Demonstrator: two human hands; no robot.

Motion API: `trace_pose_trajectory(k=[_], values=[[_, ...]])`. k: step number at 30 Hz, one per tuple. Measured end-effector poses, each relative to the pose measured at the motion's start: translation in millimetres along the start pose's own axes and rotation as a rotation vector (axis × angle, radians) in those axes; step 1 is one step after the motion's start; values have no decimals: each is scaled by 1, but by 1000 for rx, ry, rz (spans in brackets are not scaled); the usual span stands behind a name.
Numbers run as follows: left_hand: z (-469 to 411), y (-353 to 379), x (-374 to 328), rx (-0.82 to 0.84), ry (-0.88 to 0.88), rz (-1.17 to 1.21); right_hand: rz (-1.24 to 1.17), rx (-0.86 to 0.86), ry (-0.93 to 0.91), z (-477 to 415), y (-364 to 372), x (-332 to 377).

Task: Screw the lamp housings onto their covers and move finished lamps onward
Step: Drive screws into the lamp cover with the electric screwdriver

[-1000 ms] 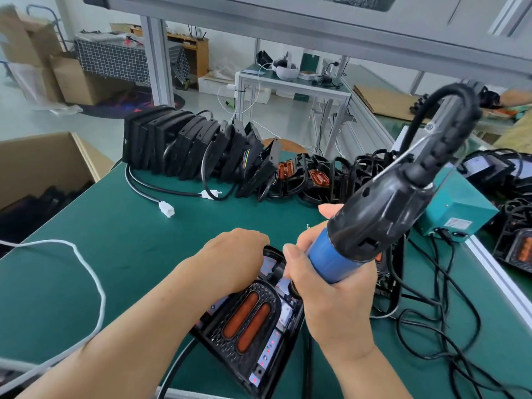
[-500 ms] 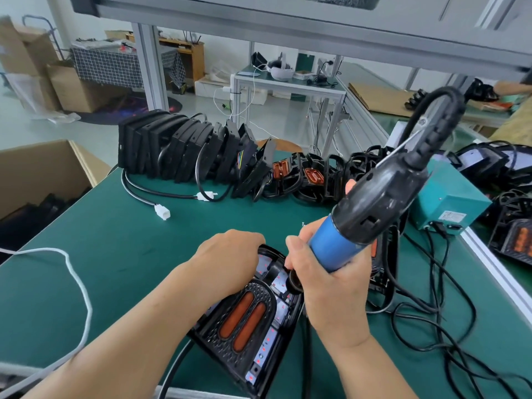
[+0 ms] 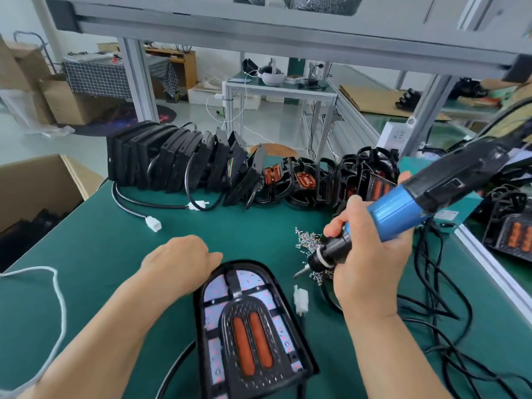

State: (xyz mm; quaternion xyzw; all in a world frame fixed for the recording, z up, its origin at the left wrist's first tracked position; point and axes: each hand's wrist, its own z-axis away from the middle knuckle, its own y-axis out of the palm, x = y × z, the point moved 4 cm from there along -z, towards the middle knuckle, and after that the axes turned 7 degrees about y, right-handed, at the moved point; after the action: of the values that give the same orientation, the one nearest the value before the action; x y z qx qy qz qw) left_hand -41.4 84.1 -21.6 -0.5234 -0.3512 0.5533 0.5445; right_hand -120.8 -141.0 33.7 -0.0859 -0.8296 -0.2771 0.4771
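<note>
Now: lamp flat on table, screwdriver held clear of it.

Head view: lamp [image 3: 253, 335] lies near the front edge of the green table [image 3: 86, 254], rounded end away, two orange strips facing up. Left hand [image 3: 178, 263] sits knuckles-up against the lamp's top-left rim, thumb at the rim. Its fingers are tucked under, so I cannot tell if it holds anything. Right hand [image 3: 365, 263] grips the blue screwdriver [image 3: 403, 208] by its lower barrel. The bit points down-left, apart from the lamp, beside a pile of screws [image 3: 308, 240]. White plug [image 3: 300, 300] lies just right of the lamp. Row of black housings [image 3: 172, 159] stands on edge along the far side. Cardboard box [image 3: 34, 185] at left. Black cables [image 3: 431, 312] tangled at right.
</note>
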Motion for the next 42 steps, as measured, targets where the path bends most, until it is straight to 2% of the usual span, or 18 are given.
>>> trace_pose_trajectory(k=[2, 5, 7, 9, 13, 21, 23, 27, 28, 30, 32, 34, 36, 39, 42], values=[[0, -2, 2, 36, 65, 32, -17, 11, 11, 0, -1, 0], [-3, -6, -1, -49, 261, 271, -9, -20, 22, 0, -4, -5], [-4, -2, -12, 5, 406, 350, -8, -12, 13, -1, -2, -1], [-6, 5, -20, 46, 474, 403, -5, -8, 19, -2, -1, -1], [-14, 5, -3, -8, 384, 411, -8, -12, 16, -7, -4, 0], [-21, -4, 33, -173, 120, 191, -63, -55, 2, -18, -10, 4], [-21, -5, 38, -158, 60, 109, -60, -52, -9, -20, -10, 6], [-10, -16, 36, -22, -36, -64, -69, -53, -20, -23, -11, 8], [-6, -24, 31, -54, -35, -78, -71, -56, -23, -23, -12, 8], [0, -42, 5, -221, 36, -66, -66, -67, -28, -24, -13, 9], [4, -51, -41, -350, 217, 63, -59, -85, -31, -25, -13, 9], [-3, -41, -90, -269, 391, 128, -59, -99, -31, -26, -13, 9], [-17, -21, -131, -131, 481, -5, -59, -107, -34, -26, -14, 9], [-43, -1, -158, -58, 513, -209, -38, -114, -47, -26, -14, 11], [-61, 10, -167, 8, 511, -240, -15, -117, -66, -27, -17, 12]])
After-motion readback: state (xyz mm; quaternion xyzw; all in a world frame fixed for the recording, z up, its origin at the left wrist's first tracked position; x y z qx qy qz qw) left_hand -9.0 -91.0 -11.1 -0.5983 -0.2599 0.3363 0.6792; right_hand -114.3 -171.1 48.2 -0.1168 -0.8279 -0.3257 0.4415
